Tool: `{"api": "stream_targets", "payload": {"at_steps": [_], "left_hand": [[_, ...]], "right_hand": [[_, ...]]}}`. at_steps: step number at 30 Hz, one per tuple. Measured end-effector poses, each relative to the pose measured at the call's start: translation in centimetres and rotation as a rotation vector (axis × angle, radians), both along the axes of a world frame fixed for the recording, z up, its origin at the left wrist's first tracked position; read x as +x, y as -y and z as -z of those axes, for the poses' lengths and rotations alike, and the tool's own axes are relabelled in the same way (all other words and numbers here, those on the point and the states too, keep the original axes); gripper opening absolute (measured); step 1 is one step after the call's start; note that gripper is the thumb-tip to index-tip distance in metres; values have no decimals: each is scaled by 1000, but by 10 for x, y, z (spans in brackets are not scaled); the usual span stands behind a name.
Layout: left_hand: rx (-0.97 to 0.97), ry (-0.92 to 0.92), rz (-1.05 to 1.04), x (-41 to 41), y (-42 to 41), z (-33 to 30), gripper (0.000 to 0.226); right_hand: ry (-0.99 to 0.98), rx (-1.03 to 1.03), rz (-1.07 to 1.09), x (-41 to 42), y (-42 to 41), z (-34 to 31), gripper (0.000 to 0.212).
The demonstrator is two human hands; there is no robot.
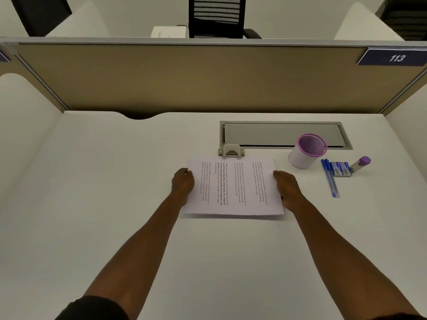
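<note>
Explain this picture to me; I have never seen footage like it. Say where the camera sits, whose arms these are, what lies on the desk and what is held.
The camera is worn on a person's head, looking down at their own arms. The left hand and right hand grip the side edges of a stack of printed sheets, whose far edge meets a beige hole punch. On the white desk, to the right, are a purple-rimmed cup, two blue pens, a small box and a purple-capped tube.

- Left arm: bare from the left hand [183, 182] to past the elbow; a black short sleeve [92, 308] covers the upper arm.
- Right arm: bare from the right hand [287, 188] upward; a dark sleeve edge [397, 318] is barely visible.
</note>
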State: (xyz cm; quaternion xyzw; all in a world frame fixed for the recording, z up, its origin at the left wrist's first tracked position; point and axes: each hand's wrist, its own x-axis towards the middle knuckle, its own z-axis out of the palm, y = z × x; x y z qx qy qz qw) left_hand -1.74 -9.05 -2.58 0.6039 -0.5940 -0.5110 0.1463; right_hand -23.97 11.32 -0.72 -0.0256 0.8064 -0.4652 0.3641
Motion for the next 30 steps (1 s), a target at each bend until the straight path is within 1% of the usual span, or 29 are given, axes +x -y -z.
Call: {"api": "stream_targets", "payload": {"at_steps": [4,8,13,21,24,25,28,30], "left_hand": [[-32,19,3,0,1,2,31],[-72,55,-6,-1,2,3,24],[-117,97,13,1,6,4,32],[-98,64,4,3,3,1,33],[-108,57,-7,5,1,0,27],[-115,61,-7,5,0,-2,24],[-170,76,16,3,-3,-5,29],[-215,67,35,2,-4,-7,31]], "right_hand": [[-42,6,25,-1,1,0,25],[-59,19,26,0,2,-1,25],[-81,19,1,3,4,-4,25],[-62,-35,6,3,0,-4,24],[-71,-38,25,4,0,-3,23],[-75,-38,30,5,1,-3,22],[-100,-49,18,4,6,-5,18],[-131,-28,-4,2,10,-6,21]]}}
